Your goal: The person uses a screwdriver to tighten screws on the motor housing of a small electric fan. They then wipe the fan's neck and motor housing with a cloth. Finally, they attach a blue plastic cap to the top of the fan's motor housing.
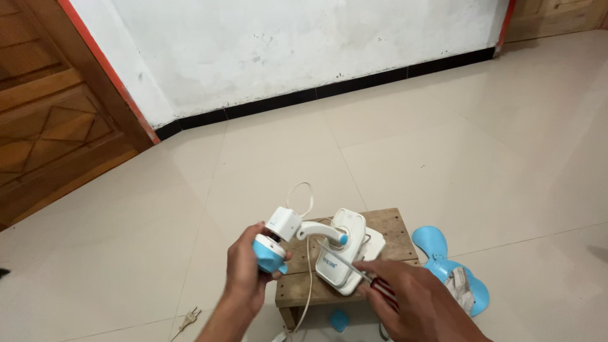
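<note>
While I watch from the head camera, my left hand (244, 269) curls its fingers around the blue, rounded motor housing (268, 254) of a glossy white plastic fan body (335, 250), which rests on a rough little wooden stool (386, 231). My right hand (411, 297) grips a red-handled screwdriver (373, 283), its metal shaft touching the fan's flat base. Smooth blue fan blades (437, 253) lie on the tiled floor (443, 139), partly cut off by that hand.

Wooden door (50, 126), blue fan blade (443, 259) on tiled floor (443, 145), perhaps plug (189, 316)
</note>
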